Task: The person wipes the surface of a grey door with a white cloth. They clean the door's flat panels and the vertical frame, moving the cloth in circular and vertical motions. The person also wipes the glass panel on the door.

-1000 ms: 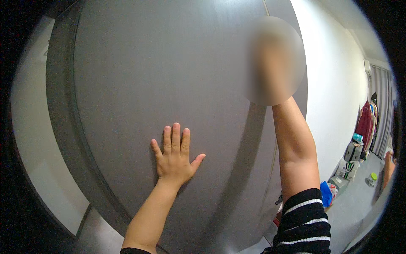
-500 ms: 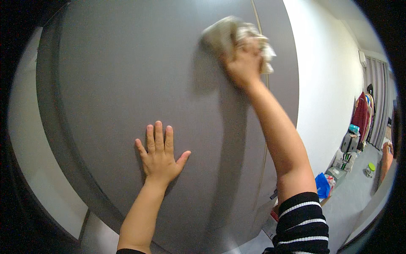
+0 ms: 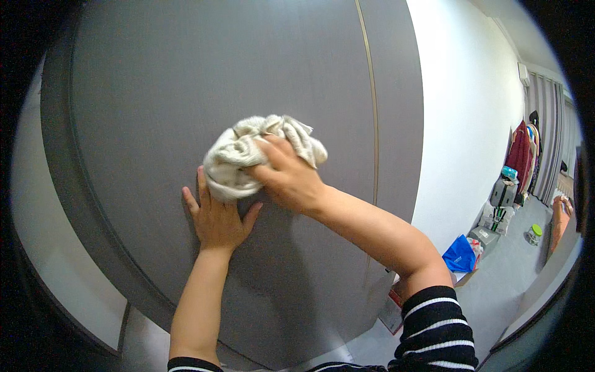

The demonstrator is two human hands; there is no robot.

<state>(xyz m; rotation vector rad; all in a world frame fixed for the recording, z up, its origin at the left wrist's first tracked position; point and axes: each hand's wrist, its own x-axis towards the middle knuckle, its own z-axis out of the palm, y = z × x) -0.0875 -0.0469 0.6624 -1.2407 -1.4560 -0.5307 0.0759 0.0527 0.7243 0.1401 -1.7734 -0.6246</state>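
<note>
I have one view only, from the head camera, the left of the pair worn on the person's head. It faces a grey door [image 3: 186,80] from close up, so the panel fills most of the frame and its edges bow toward the dark round rim. Both forearms come in from the lower edge. On the right the lens catches a white wall [image 3: 465,124] and a floor [image 3: 508,279] receding away.

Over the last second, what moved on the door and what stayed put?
The right hand, gripping the cloth, swept down and leftward across the grey door from high up, and now sits just above the left hand, the cloth overlapping its fingertips. The left hand stayed flat on the door, fingers spread. The grip on the cloth did not change.
</note>
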